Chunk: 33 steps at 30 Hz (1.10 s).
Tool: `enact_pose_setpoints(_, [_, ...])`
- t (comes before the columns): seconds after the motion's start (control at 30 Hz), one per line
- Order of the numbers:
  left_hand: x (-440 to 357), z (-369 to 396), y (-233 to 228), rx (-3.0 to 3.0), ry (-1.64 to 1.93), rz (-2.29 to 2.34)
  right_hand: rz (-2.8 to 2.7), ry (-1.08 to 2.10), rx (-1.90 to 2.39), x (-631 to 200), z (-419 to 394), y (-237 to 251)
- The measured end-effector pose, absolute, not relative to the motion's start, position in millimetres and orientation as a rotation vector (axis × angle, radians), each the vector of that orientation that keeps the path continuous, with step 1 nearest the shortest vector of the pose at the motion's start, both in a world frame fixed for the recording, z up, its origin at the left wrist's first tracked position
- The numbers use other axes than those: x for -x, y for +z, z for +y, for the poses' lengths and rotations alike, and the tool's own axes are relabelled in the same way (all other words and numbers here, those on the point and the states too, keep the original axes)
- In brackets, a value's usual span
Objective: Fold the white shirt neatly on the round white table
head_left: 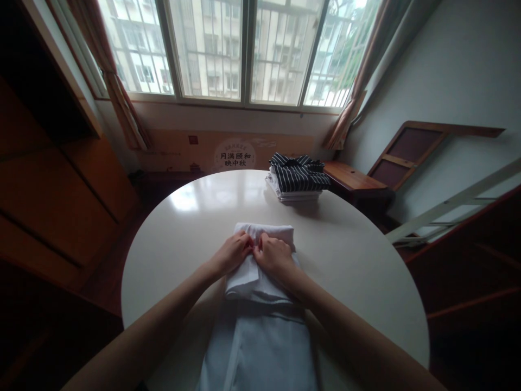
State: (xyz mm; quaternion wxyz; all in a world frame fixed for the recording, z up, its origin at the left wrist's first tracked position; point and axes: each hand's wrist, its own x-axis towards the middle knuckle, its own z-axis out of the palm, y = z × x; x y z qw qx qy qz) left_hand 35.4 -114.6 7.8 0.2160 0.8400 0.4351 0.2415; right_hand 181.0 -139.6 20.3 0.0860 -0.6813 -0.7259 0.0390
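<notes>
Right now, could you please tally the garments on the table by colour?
White garment under both hands: 1
Dark striped shirt on the far pile: 1
White folded pieces beneath it: number unclear, counted as 1
Total: at least 3

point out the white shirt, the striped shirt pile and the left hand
white shirt (260, 336): head view, on the flat body panel nearest the camera
striped shirt pile (299, 176): head view, on the top striped garment
left hand (233, 253): head view, on the back of the hand
</notes>
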Motion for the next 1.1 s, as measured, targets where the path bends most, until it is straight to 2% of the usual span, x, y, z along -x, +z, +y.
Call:
enact_pose_setpoints(0.2, [-36, -111, 3, -2.285, 0.666, 1.194, -2.104, 0.226, 1.971, -184, -138, 20])
enact_pose_setpoints(0.73, [-39, -119, -1, -2.195, 0.806, 1.183, -1.874, 0.801, 1.741, -196, -130, 22])
enact_pose_setpoints(1.1, [-36, -119, -3, -2.202, 0.838, 1.172, -2.033, 0.540, 1.934, -186, -142, 36])
